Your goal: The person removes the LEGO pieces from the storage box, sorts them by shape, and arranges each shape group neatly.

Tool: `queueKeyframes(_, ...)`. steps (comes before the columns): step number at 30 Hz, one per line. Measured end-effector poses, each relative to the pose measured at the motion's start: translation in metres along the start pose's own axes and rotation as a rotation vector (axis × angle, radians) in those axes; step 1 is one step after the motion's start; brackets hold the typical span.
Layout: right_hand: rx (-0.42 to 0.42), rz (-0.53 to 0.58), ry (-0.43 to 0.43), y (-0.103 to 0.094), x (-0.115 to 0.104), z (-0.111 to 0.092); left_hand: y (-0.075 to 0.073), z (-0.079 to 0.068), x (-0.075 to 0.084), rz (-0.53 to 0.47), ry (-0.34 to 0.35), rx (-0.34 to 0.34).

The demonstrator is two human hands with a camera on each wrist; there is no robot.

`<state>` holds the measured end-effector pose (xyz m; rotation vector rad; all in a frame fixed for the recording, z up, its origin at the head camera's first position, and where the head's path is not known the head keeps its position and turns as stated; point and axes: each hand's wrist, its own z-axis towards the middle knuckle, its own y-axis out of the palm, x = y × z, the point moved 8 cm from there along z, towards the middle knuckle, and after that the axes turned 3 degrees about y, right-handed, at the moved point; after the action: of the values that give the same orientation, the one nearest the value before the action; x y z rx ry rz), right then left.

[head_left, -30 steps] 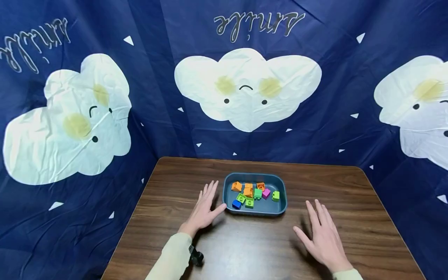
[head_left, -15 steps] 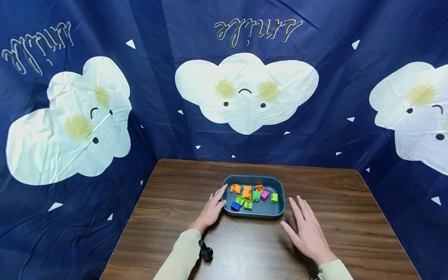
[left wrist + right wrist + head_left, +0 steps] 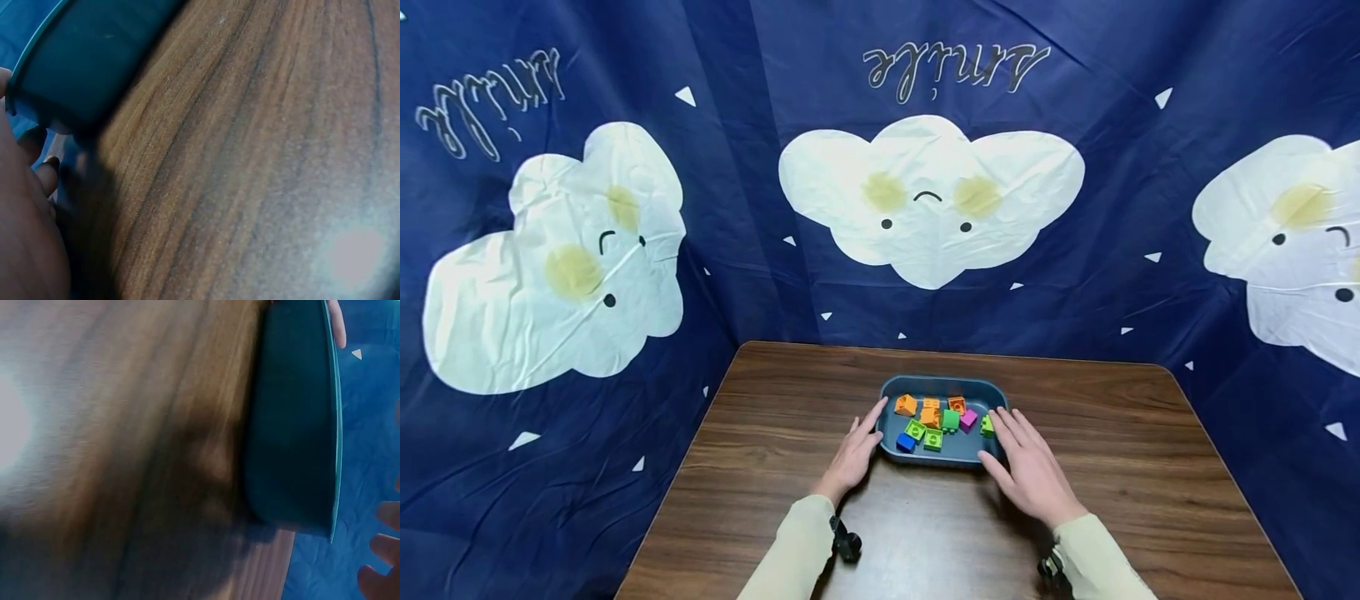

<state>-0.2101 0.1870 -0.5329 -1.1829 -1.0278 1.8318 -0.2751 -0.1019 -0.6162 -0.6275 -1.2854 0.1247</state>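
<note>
A dark teal tray (image 3: 951, 460) holds several toy building bricks: orange (image 3: 906, 405), blue (image 3: 906, 442), lime (image 3: 933, 440), green (image 3: 950, 421) and magenta (image 3: 968, 418). My left hand (image 3: 848, 460) touches the tray's left end, fingers extended along the rim. In the left wrist view its thumb is at the rim of the tray wall (image 3: 81, 69), other fingers beside the end. My right hand (image 3: 1032, 473) overlaps the right end in the head view, fingers straight, partly covering another lime brick (image 3: 987, 427). The right wrist view shows its fingers (image 3: 387, 550) apart from the tray wall (image 3: 290, 425).
The tray stands on a brown wood-grain table (image 3: 805, 375) with rounded back corners. Behind and beside it hangs a dark blue cloth (image 3: 737, 208) printed with white clouds (image 3: 932, 200). A small black wrist camera (image 3: 847, 546) sits under the left sleeve.
My left hand has moved forward and right to the tray's left end. My right hand has come leftward over the right end. The bricks keep their arrangement in the tray.
</note>
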Motion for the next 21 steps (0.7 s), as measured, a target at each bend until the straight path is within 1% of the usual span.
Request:
queueKeyframes(4,0.014,-0.02,-0.058,0.003,-0.004,0.016,-0.001,-0.002,-0.005,0.01,-0.052,0.02)
queueKeyframes(8,0.01,-0.09,-0.1,0.01,-0.005,0.032,-0.001,-0.003,-0.005,0.019,-0.057,0.041)
queueKeyframes(10,-0.004,-0.133,-0.105,0.013,-0.006,0.039,-0.001,-0.004,-0.006,0.026,-0.066,0.044)
queueKeyframes(15,-0.044,-0.224,-0.064,0.023,-0.008,0.056,-0.001,-0.004,-0.009,0.04,-0.079,0.047)
queueKeyframes(21,-0.088,-0.287,-0.007,0.035,-0.006,0.071,-0.002,-0.005,-0.008,0.042,-0.064,0.057)
